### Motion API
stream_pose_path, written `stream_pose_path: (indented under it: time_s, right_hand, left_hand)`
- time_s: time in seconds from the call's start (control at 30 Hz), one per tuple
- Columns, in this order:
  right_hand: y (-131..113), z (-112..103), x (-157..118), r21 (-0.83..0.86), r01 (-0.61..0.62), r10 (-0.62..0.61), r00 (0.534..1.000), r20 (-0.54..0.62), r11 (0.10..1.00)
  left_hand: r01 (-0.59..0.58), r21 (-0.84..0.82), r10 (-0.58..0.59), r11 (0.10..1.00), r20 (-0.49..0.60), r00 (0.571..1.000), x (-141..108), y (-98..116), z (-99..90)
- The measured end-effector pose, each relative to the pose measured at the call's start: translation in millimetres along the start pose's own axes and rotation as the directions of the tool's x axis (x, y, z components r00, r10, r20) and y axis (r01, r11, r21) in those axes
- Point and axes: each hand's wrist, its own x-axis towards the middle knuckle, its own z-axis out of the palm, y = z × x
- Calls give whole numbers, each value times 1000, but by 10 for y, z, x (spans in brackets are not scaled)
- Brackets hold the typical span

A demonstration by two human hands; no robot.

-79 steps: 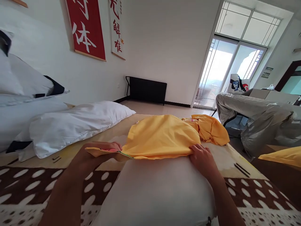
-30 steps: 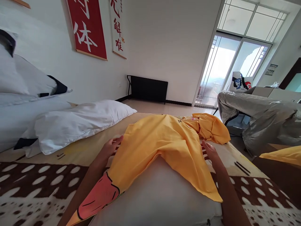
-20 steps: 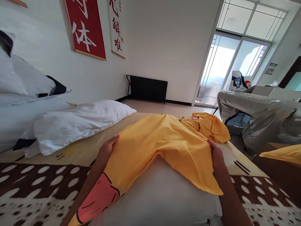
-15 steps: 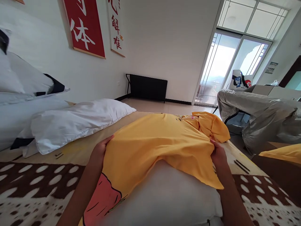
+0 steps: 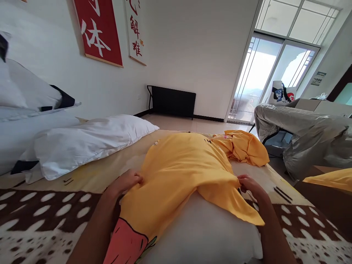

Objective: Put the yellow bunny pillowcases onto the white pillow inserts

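A yellow pillowcase (image 5: 181, 161) with a red printed patch lies over the far part of a white pillow (image 5: 203, 227), whose near end sticks out bare towards me. My left hand (image 5: 128, 182) pinches the pillowcase's left edge with bent fingers. At the opposite edge, my right hand (image 5: 250, 184) grips the fabric between thumb and fingers. The pillowcase's near right corner hangs loose over the pillow. Both hands are just above the patterned blanket (image 5: 49, 209), one on each side of the pillow.
Another white pillow (image 5: 96, 143) lies at the left, beside stacked white bedding (image 5: 30, 91). Crumpled yellow fabric (image 5: 244, 146) sits at the far right of the bed. Right of the bed stand a cardboard box (image 5: 324, 198) with yellow cloth and plastic-wrapped furniture (image 5: 308, 124).
Both hands have moved lower along the pillowcase's sides, the left one also inward. The pillowcase has drawn narrower around the pillow, and its red patch has shifted right.
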Motion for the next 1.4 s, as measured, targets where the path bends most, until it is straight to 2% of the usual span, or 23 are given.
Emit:
stream_pose_path:
  time_s: [0.13,0.2,0.27,0.3,0.37,0.43,0.53,0.6,0.67,0.7,0.77,0.83,0.93,1.03,1.1,1.17,1.2,1.23,1.3,1.4]
  right_hand:
    - [-43,-92,9,-258,-45,61,997,54,965]
    - [-72,-123,18,-355,-59,70,997,18,933]
    - [-125,-128,-15,-469,-70,42,997,-69,881]
    - [-172,-120,-57,-546,-64,-10,991,-133,835]
    - [-316,-74,-198,-695,-17,-199,953,-230,719]
    - [-512,16,-394,-772,103,-402,892,-208,628]
    - [-784,224,-703,-750,378,-554,832,18,543]
    - [-881,382,-865,-732,500,-537,815,217,462]
    - [-908,532,-970,-724,552,-449,815,365,414]
    - [-906,603,-998,-725,556,-413,819,398,405]
    - [-898,741,-1014,-735,552,-390,824,410,394]
    - [-898,877,-985,-737,551,-414,821,393,391]
    - [-897,1076,-888,-762,512,-445,833,328,398]
    - [-828,1225,-742,-828,401,-498,850,175,393]
    - [-740,1271,-627,-834,350,-561,826,60,426]
    - [-651,1276,-529,-809,346,-645,762,-53,475]
    - [-620,1267,-499,-792,365,-695,712,-102,489]
    - [-606,1251,-490,-774,401,-748,650,-136,489]
    - [-631,1199,-554,-736,512,-851,497,-168,444]
    - [-757,1058,-886,-684,669,-951,277,-134,291]
  left_hand:
    - [-29,95,25,995,38,999,-53,23,-73]
    - [-44,147,42,988,15,999,-84,44,-149]
    - [-59,190,69,980,-45,997,-128,101,-206]
    - [-76,211,99,974,-98,990,-162,150,-221]
    - [-142,260,194,955,-187,963,-268,289,-223]
    - [-251,301,314,920,-183,932,-427,468,-179]
    - [-445,304,455,842,39,889,-735,735,-35]
    - [-546,312,479,778,268,836,-955,861,95]
    - [-615,334,467,715,427,774,-1145,929,240]
    - [-644,348,477,681,456,751,-1216,946,316]
    - [-681,399,531,614,429,731,-1289,962,469]
    - [-671,473,563,571,370,739,-1273,980,604]
    - [-619,528,537,581,323,780,-1163,1042,726]
    - [-572,522,514,632,270,814,-1070,1121,752]
    - [-527,552,514,647,194,835,-1032,1155,757]
    - [-520,579,567,628,117,815,-1007,1169,775]
    - [-537,584,606,609,93,790,-1003,1170,785]
    - [-561,584,644,586,84,760,-1010,1169,790]
    - [-638,568,715,520,118,689,-1077,1158,761]
    - [-771,505,833,389,165,528,-1350,1101,583]
